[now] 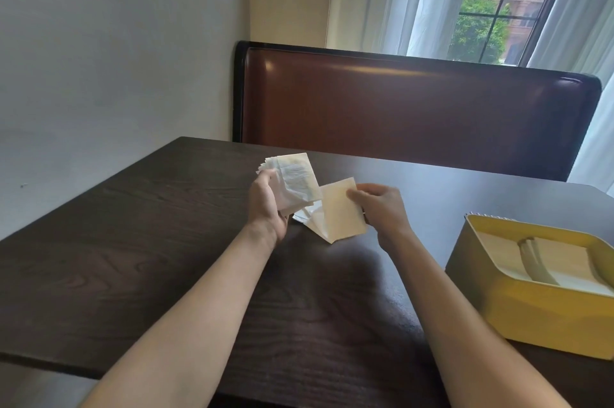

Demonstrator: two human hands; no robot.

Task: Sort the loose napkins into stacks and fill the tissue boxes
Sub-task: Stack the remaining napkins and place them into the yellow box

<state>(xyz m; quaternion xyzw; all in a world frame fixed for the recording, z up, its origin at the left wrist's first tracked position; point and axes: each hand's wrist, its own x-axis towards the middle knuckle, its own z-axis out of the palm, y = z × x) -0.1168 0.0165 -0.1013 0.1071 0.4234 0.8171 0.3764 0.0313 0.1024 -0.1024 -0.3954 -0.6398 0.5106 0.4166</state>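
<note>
Hands grip napkins: left hand [267, 205] a stack [294, 180], right hand [382, 205] one napkin [339, 211].

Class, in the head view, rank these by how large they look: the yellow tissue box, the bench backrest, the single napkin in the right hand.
1. bench backrest
2. yellow tissue box, though nearer
3. single napkin

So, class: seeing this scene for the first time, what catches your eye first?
The two hands mid-table: the left hand grips a fanned stack of napkins, while the right hand pinches a single napkin beside it. Next, the yellow tissue box at the table's right edge, open, with napkins inside.
</note>
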